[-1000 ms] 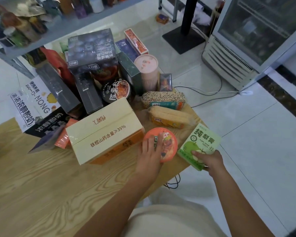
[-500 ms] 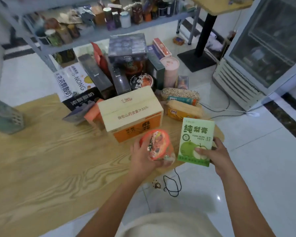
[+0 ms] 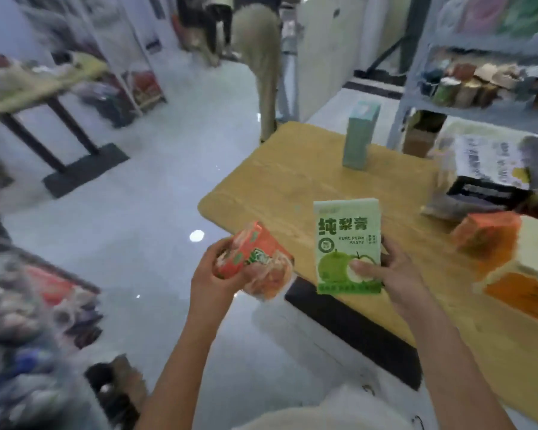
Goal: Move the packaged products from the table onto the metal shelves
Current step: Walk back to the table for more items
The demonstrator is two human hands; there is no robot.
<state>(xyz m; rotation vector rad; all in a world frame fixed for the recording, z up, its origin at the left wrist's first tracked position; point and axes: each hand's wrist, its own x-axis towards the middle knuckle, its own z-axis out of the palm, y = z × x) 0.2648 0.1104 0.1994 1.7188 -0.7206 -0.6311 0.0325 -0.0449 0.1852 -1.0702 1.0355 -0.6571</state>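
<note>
Evidently for carrying to the metal shelves (image 3: 485,110), my left hand (image 3: 215,277) clasped the noodle cup (image 3: 258,259) just off the table's (image 3: 292,181) edge while my right hand (image 3: 392,271) pinched the pear paste box (image 3: 347,240) above it.

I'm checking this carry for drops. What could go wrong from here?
The left hand grips the orange round noodle cup tilted, over the pale tiled floor rather than the wooden table; a slip would likely drop it there. The right hand holds the green cardboard pear-paste box only near its lower edge, so it could pivot loose.
</note>
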